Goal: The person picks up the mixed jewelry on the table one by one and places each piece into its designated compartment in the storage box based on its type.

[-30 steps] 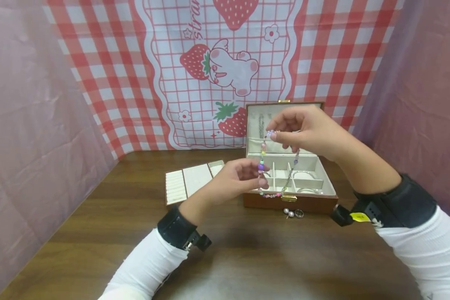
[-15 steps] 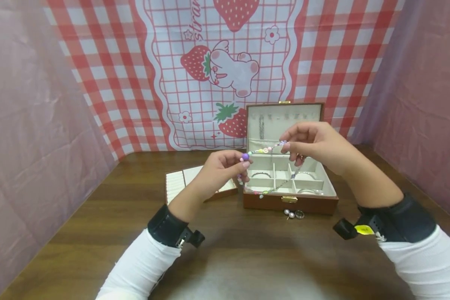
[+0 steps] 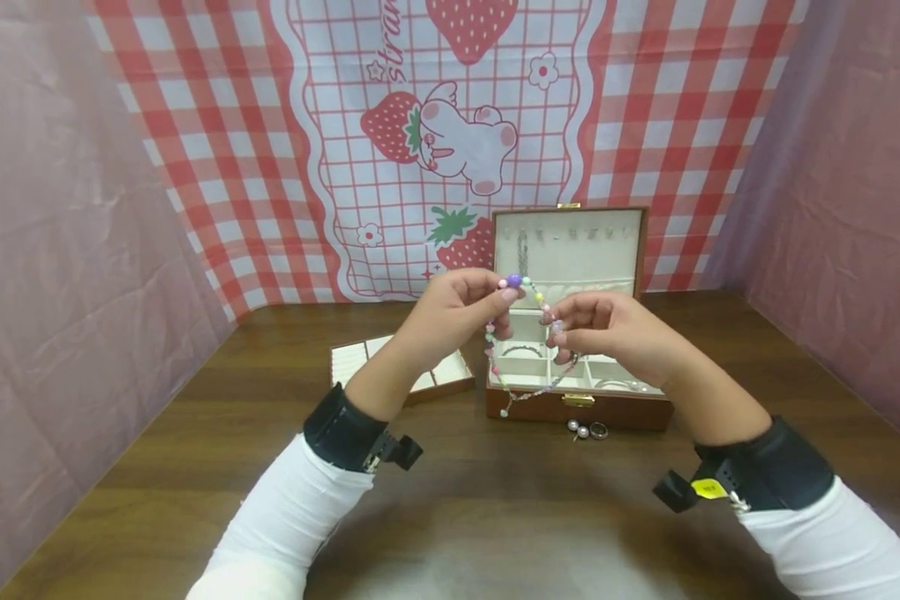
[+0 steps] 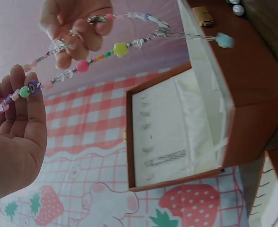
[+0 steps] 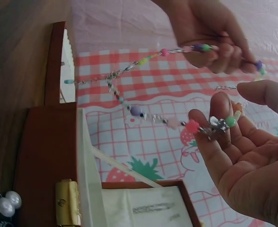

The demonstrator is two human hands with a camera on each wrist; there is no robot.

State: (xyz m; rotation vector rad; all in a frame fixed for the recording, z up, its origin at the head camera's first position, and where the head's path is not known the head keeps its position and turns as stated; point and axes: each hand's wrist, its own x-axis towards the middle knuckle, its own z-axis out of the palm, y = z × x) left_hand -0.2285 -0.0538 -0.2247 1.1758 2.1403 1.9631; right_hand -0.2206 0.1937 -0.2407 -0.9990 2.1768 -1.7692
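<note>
A beaded necklace with pastel, star-shaped and clear beads hangs in a loop between both hands, in front of the jewelry box. My left hand pinches it near a large purple bead, at the loop's top. Slightly lower and to the right, my right hand pinches another stretch between thumb and fingers. A short chain with a pale pendant dangles from the bottom. Behind the hands stands the brown jewelry box, its lid raised; bracelets lie in its white compartments, partly hidden by the right hand.
Left of the box a shallow tray with ring slots lies on the wooden table, partly behind my left hand. Pearl earrings and a ring rest before the box's clasp. A silver chain hangs inside the lid.
The left hand goes from the necklace's lower side out to the left, then up and right. Meanwhile the right hand comes down steadily. The necklace loop turns, its purple bead now at the top.
</note>
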